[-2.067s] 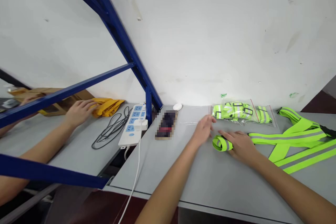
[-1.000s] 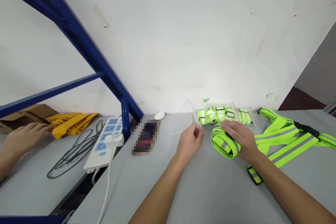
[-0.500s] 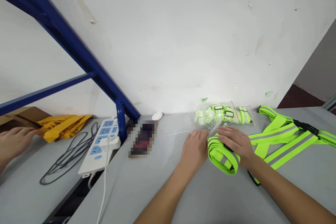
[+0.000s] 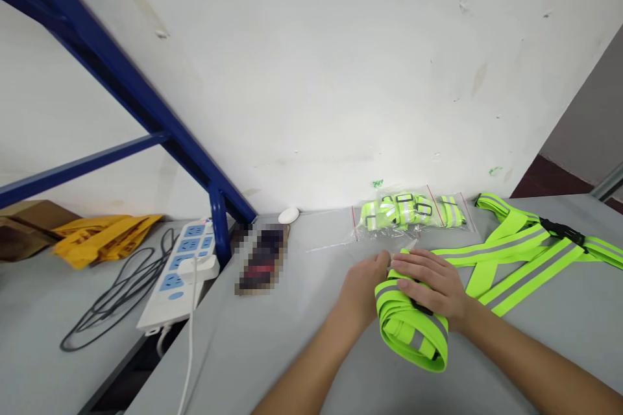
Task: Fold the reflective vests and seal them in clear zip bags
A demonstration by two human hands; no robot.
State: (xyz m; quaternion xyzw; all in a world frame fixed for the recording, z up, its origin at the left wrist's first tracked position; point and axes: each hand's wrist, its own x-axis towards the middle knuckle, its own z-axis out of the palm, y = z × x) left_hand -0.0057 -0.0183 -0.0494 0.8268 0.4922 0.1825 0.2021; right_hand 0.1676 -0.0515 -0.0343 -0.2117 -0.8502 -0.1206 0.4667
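A neon-green reflective strap roll (image 4: 411,343) with grey stripes is tilted above the grey table, its coiled end facing me. My right hand (image 4: 433,282) is closed over the top of the roll, fingers wrapped across a black buckle. Against the roll's left side, my left hand (image 4: 363,288) is closed, its fingers curled at the edge of a clear plastic bag (image 4: 411,245). Most of that bag is hidden behind the hands and roll. To the right lies an unrolled reflective harness (image 4: 516,246) with a black clip (image 4: 562,231).
Bagged strap rolls (image 4: 406,211) lie along the wall. Farther left are a white round object (image 4: 289,215), a blurred-out phone-like item (image 4: 263,259), a power strip (image 4: 168,298), a black cable (image 4: 104,301) and yellow bags (image 4: 104,240). A blue metal frame (image 4: 165,120) rises there.
Both my hands and the strap roll have come closer to me, the roll's end tilting down. Another person's hand at the far left, by the yellow bags, has left the view.
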